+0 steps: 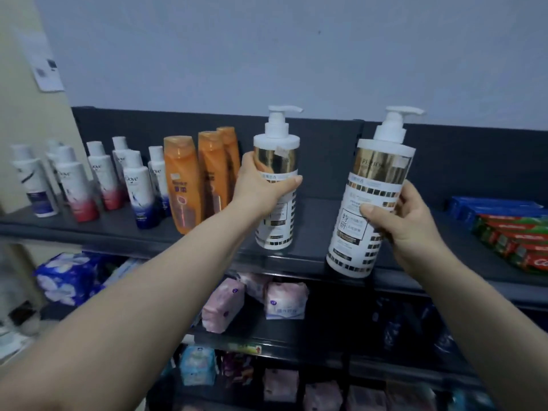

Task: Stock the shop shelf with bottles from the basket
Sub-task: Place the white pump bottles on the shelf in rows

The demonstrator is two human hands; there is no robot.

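Observation:
Two white pump bottles with gold bands are held up at the dark top shelf [311, 256]. My left hand [261, 185] grips the smaller-looking pump bottle [277, 161] around its middle, its base just over the shelf surface. My right hand [406, 215] grips the nearer pump bottle [376, 185], tilted slightly, its base at the shelf's front lip. The basket is out of view.
On the shelf's left stand several white Dove bottles [136, 188] and three orange shampoo bottles [184, 185]. Boxed toothpaste [510, 232] lies at the right. Lower shelves hold soft packs [225, 304]. Open shelf surface lies between the orange bottles and the toothpaste.

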